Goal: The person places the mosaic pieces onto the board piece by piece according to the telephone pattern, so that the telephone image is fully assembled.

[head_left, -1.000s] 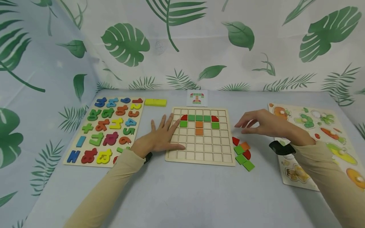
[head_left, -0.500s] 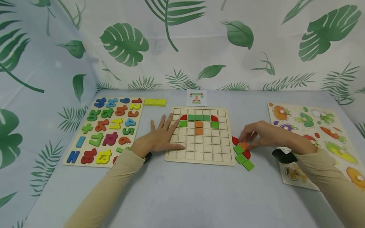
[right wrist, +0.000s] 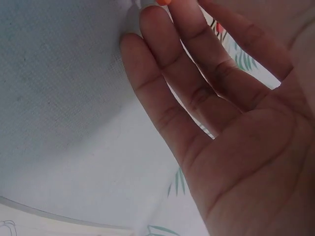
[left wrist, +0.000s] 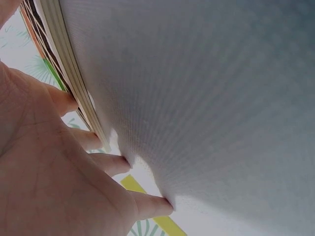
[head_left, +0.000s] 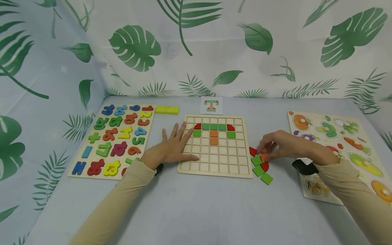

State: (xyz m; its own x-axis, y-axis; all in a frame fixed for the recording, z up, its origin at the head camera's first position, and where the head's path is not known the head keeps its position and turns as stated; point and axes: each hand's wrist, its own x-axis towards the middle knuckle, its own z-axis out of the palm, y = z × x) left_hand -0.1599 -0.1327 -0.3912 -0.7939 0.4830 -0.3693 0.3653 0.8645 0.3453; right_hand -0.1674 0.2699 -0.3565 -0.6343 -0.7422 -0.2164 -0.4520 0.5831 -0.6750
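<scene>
My left hand (head_left: 171, 147) lies spread on the left edge of the wooden grid board (head_left: 226, 160), its fingers straight. In the left wrist view the fingers of the left hand (left wrist: 64, 162) reach along the board's edge. Red, green and orange tiles form a T-like shape in the upper part of the grid. At the board's right side my right hand (head_left: 283, 144) pinches an orange square tile (head_left: 263, 157), which shows only partly between the fingers. Around it lie green square tiles (head_left: 266, 178) and red quarter-round tiles (head_left: 252, 151).
Behind the board stands a pattern card (head_left: 211, 105) with a similar coloured figure. A yellow block (head_left: 166, 110) lies near the number puzzle (head_left: 71, 172) on the left. A vegetable puzzle (head_left: 332, 200) sits under the right forearm.
My right hand has come down onto the loose tiles and taken hold of the orange one, which has shifted slightly. The lowest green tile has moved a little. The left hand stays put.
</scene>
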